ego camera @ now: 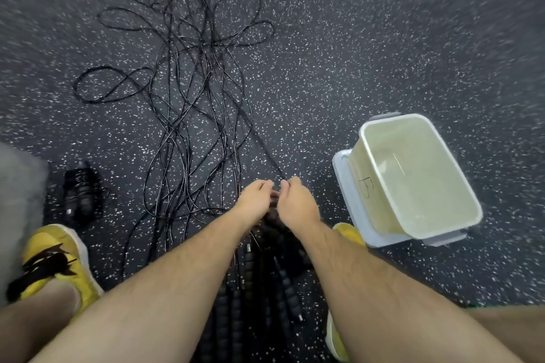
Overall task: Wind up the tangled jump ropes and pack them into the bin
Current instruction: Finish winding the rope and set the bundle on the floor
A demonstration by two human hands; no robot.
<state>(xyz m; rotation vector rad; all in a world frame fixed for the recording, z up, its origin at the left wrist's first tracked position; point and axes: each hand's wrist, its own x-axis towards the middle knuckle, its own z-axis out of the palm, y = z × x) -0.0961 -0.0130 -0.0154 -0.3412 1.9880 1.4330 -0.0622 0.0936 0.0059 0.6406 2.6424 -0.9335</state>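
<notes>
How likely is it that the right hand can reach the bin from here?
Probably yes. The open bin stands just right of the right hand, with only bare floor between. Its fingers pinch a rope, which would come along.

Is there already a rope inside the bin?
No, the bin shows only its bare bottom, and the ropes lie on the floor.

— How many bins?
— One bin, right, on one lid.
— Ropes?
— One tangle of jump ropes, strands too crossed to count. One wound bundle, near left.
— Hands? Shoes?
— Two hands: left hand, right hand. Two yellow shoes: left shoe, right shoe.
</notes>
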